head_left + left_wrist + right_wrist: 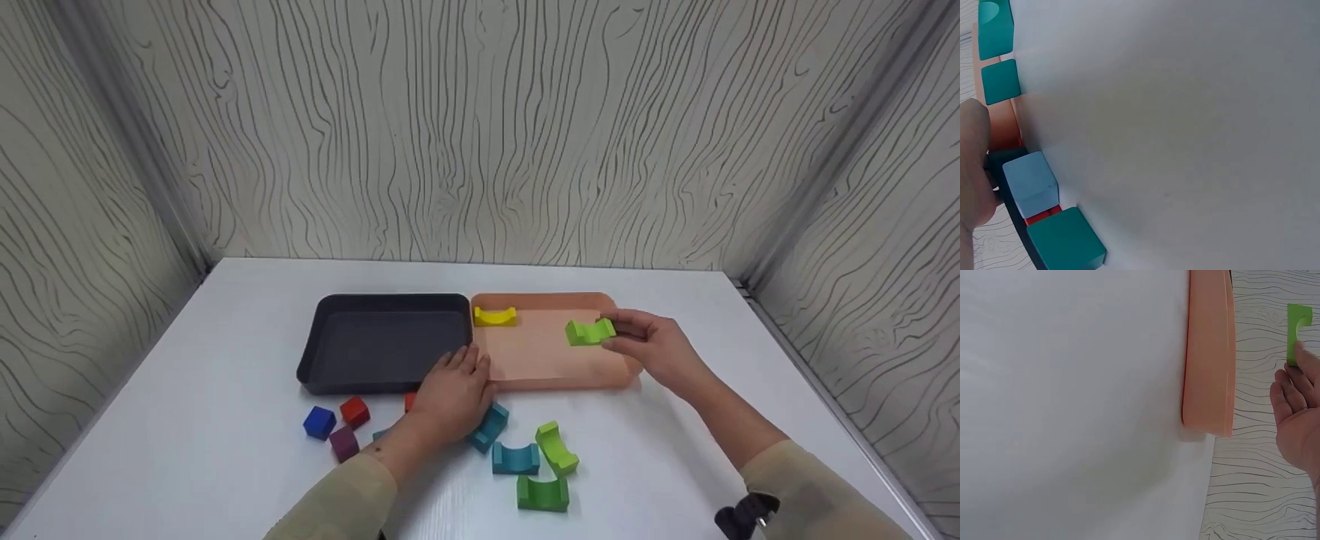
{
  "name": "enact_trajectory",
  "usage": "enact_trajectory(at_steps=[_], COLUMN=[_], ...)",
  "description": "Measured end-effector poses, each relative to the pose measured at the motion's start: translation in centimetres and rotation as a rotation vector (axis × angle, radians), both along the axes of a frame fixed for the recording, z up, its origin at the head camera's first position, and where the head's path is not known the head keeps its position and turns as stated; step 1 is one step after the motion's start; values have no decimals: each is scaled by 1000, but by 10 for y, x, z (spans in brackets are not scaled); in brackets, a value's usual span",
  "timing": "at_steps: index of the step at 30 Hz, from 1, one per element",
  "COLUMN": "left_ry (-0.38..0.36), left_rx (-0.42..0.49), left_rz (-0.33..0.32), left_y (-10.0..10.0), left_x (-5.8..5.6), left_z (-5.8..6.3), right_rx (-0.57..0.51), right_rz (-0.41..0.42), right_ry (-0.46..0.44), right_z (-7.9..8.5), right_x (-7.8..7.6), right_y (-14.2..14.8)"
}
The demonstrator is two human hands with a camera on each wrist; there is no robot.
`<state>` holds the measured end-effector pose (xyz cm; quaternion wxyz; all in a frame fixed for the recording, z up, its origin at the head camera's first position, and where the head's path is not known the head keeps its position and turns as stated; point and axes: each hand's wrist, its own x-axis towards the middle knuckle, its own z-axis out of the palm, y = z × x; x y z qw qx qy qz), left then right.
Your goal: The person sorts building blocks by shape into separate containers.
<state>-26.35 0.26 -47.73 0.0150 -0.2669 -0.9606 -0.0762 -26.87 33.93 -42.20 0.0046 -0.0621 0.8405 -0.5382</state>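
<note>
My right hand [664, 351] pinches one end of a light green arch-cut block [589, 333] between thumb and fingers, over the right part of the peach tray [540, 367]. In the right wrist view that same light green block [1292, 340] shows side-on above the tray wall [1207, 354]. A yellow arch-cut block [495, 318] lies in the peach tray's back left corner. My left hand [456, 394] lies with fingers extended at the front edge where the black tray [382, 345] meets the peach one. Its forearm partly hides a red block and a teal block.
In front of the trays lie a blue cube [320, 423], a red cube [355, 412] and a purple cube [345, 444]. Right of the left hand are teal arch-cut blocks [516, 459], another light green one [556, 450] and a darker green one [543, 495].
</note>
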Motion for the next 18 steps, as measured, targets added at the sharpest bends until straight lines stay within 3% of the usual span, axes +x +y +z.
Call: enact_trajectory(at_steps=[9,18], left_ry=[0,29], left_rx=[4,-34], left_rz=[-8,-32], left_y=[-1,-4], left_x=[-1,0], left_z=[1,-1], right_rx=[-10,21], right_rz=[-18,-9], right_ry=[-11,-28], right_z=[2,-16], right_x=[-38,-62], right_y=[-17,-27])
